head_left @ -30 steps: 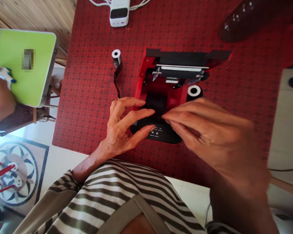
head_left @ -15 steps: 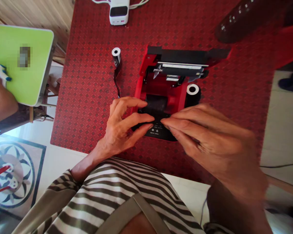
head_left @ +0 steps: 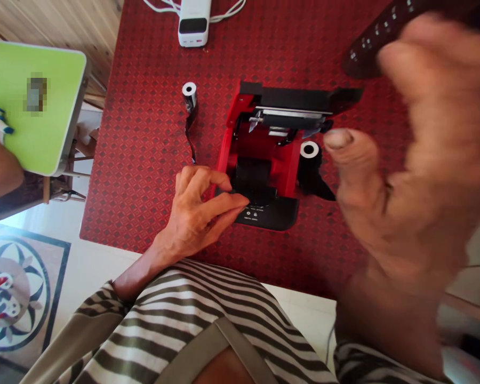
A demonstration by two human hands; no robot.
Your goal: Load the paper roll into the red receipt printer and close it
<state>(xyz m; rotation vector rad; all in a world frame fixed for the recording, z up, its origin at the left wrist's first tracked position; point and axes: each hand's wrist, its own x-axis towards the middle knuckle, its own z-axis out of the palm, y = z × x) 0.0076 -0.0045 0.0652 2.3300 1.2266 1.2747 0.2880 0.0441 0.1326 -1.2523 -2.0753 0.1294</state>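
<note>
A red and black label printer (head_left: pixel 290 213) stands on the table with its lid (head_left: pixel 296 98) raised. Inside it lies a black label strip (head_left: pixel 253 173), running forward over the front panel. My left hand (head_left: pixel 200 210) is at the printer's front left, thumb and index finger pinched on the strip's front end, which the fingertips partly hide. Raised to the right of the printer, my right hand (head_left: pixel 416 160) is blurred and holds nothing, its thumb and fingers apart. Beside the printer's right wall is a black roll with a white core (head_left: pixel 310 150), its tail partly unrolled.
A smaller roll (head_left: pixel 189 96) with a loose black tail lies left of the printer. At the back are a white power bank (head_left: pixel 194 24) with cables and a dark bottle (head_left: pixel 368 50). Another person's arm (head_left: pixel 2 160) rests by a green table (head_left: pixel 60 106) at left.
My right hand has left the printer's front and moved up and right, its fingers spreading. My left hand stays at the front, its thumb and index finger now closed together.
</note>
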